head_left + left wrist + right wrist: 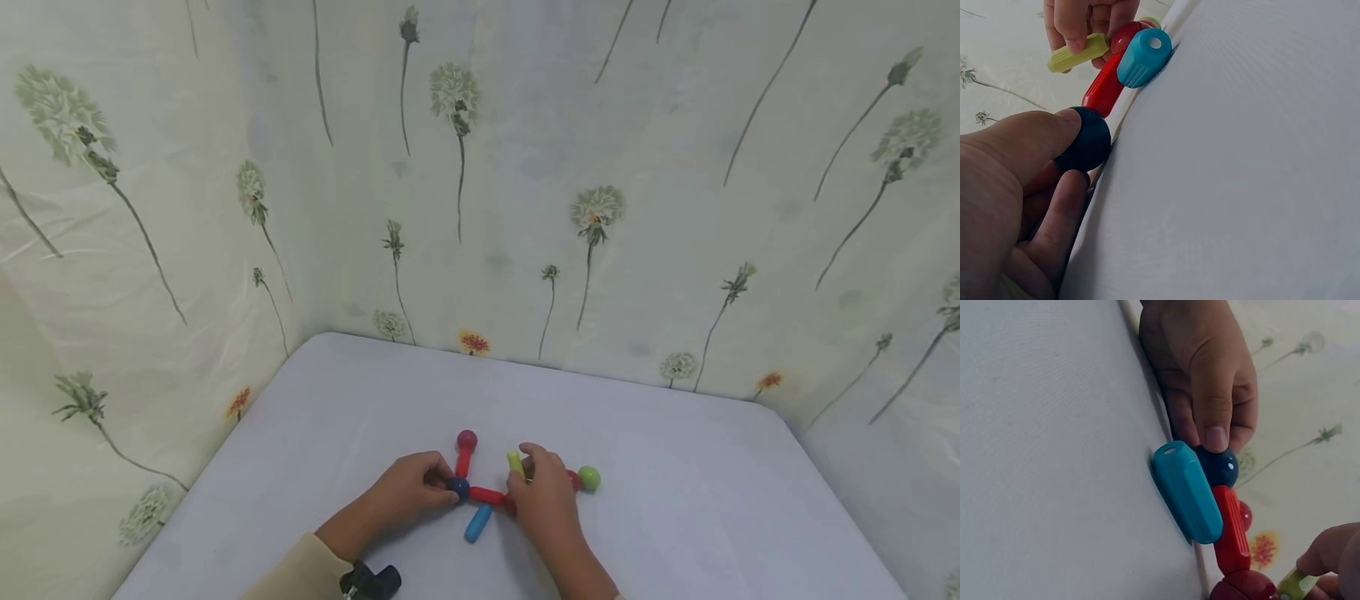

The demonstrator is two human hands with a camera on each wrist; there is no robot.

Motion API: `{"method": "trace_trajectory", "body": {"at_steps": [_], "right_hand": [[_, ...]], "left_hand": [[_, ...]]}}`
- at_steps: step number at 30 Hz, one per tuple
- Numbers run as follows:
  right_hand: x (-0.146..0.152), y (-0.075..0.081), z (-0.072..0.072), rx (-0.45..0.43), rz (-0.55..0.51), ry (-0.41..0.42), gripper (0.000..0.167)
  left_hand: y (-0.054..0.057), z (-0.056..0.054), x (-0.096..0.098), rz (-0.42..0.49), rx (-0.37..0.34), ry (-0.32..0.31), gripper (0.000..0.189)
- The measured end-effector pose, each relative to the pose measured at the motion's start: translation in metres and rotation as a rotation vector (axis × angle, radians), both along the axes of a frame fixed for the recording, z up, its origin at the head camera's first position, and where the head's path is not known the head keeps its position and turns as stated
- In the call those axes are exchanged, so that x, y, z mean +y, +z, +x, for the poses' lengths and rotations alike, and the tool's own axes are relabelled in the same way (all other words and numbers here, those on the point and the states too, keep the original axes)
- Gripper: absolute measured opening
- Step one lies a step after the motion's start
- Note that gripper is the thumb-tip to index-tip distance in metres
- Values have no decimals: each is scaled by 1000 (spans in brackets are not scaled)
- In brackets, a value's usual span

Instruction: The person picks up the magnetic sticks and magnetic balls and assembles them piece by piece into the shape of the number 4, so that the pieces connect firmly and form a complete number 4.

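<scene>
My left hand (408,485) pinches a dark blue ball (1090,140) between thumb and fingers. From this ball a red rod (487,496) runs to a red ball (1244,587) beside my right hand (547,493). A second red rod (463,461) leads from the blue ball to another red ball (467,440) farther back. Between the thumb and fingers of my right hand is a yellow-green rod (1079,54), its lower end at the near red ball. A light blue rod (1188,492) slants toward me on the table, its far end close to that ball.
Past my right hand a green ball (589,477) sits against a red piece (574,480). All lie on a white-covered table (697,500), with flower-patterned cloth (517,167) behind it. A black device (371,581) is by my left sleeve (303,571).
</scene>
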State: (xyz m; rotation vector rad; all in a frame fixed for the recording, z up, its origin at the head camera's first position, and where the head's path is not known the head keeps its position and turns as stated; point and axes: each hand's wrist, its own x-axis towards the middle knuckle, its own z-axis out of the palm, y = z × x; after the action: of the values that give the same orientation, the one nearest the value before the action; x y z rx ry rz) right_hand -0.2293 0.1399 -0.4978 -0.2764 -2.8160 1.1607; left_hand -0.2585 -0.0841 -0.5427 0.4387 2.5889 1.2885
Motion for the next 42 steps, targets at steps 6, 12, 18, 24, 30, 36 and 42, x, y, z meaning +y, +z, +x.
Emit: {"method": "trace_trajectory", "body": {"at_steps": [6,12,18,24,30,36,42], "right_hand": [[-1,-6,-4,-37,-27,-14,51],[0,-11,-6,-49,-36,-24,50],[1,-17,-10,-68,-49,-27,51],[1,-25,-12,-23,-15,24,29],[0,-24,-12,-19,56,48,13],[-3,-23,-11,-43,86,56,17],[-3,-26,-12,-53,126,53,23]], "left_hand": [[1,1,-1,10,2,-9,23],[2,2,-1,7,2,-10,23],[5,2,0,5,-2,-5,23],[6,4,1,-2,1,-1,23],[7,5,2,-10,10,0,23],[7,6,1,-13,7,-2,22],[6,4,1,-15,8,-6,22]]}}
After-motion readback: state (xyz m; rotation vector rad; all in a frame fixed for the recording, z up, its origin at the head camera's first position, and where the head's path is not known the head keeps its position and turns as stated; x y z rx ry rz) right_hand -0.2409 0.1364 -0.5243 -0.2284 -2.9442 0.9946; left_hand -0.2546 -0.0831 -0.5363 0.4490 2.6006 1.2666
